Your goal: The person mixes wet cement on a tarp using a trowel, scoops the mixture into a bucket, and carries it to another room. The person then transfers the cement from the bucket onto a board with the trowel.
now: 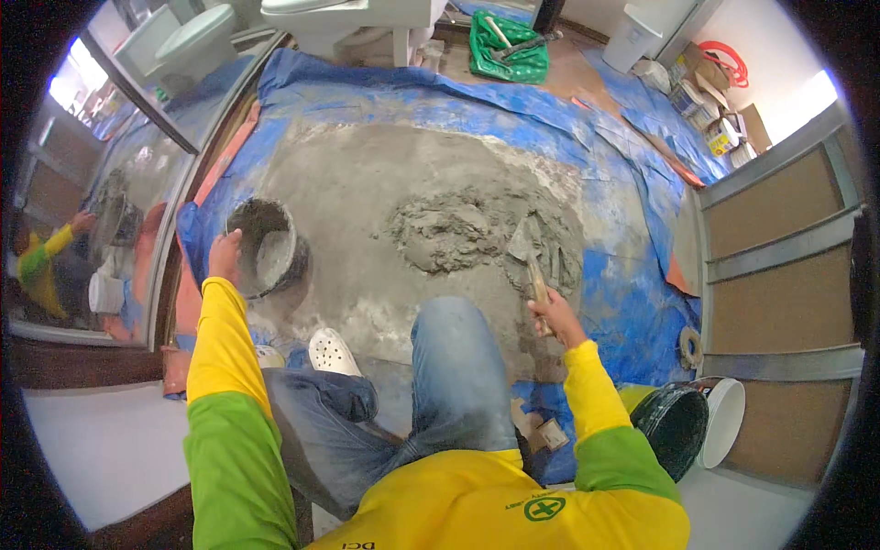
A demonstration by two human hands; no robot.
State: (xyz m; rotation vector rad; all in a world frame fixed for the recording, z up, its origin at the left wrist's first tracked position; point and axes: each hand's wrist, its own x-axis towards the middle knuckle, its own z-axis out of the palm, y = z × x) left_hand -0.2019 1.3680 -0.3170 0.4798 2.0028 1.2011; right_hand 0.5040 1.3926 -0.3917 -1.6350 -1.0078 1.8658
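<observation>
My right hand (pixel 557 316) is closed round the wooden handle of a trowel (pixel 525 246). Its blade rests at the right part of a heap of wet grey mortar (pixel 449 229). On the left, my left hand (pixel 225 255) grips the rim of a dark bucket (pixel 291 261). The bucket is tipped somewhat, and its inside is coated with grey mortar residue. Fingers of the left hand are partly hidden behind the rim.
A blue tarp (pixel 610 312) smeared with mortar covers the floor. Behind the heap lie tools on a green bag (pixel 509 50) near a white toilet (pixel 353 18). A black bucket (pixel 674 426) stands at my right by framed panels (pixel 779 257). Mirrored glass (pixel 101 220) lines the left.
</observation>
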